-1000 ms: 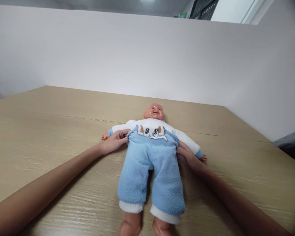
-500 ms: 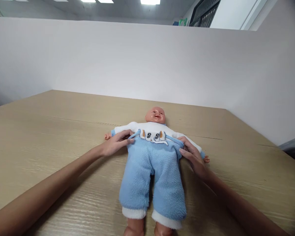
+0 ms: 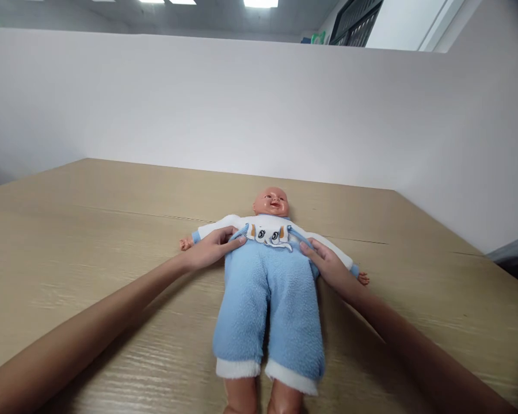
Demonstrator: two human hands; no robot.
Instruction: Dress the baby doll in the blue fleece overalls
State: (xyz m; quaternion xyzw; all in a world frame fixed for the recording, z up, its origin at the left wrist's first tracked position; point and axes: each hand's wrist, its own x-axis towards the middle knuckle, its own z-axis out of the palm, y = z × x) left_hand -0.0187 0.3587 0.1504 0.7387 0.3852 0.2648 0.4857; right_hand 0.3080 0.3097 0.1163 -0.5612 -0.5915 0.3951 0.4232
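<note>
A baby doll (image 3: 271,202) lies on its back, head away from me and arms spread. It has a white long-sleeved top (image 3: 263,221) with blue cuffs and blue fleece trousers (image 3: 250,299) with white hems. An embroidered animal face (image 3: 268,236) with orange-lined ears sits at the trousers' waist. My left hand (image 3: 213,246) pinches the waistband at its left side, thumb on top. At the right side, my right hand (image 3: 326,260) is closed on the waistband in the same way. Fingertips of both hands are partly hidden by the cloth.
The doll rests on a wooden table (image 3: 112,241) with thin seams across it. A white partition wall (image 3: 242,109) rises behind the table and along the right. Something grey (image 3: 515,253) shows beyond the right table edge.
Both hands have drawn the waistband slightly up toward the doll's chest. The right hand has shifted inward, and the trousers lie smoother with more of the lower legs showing.
</note>
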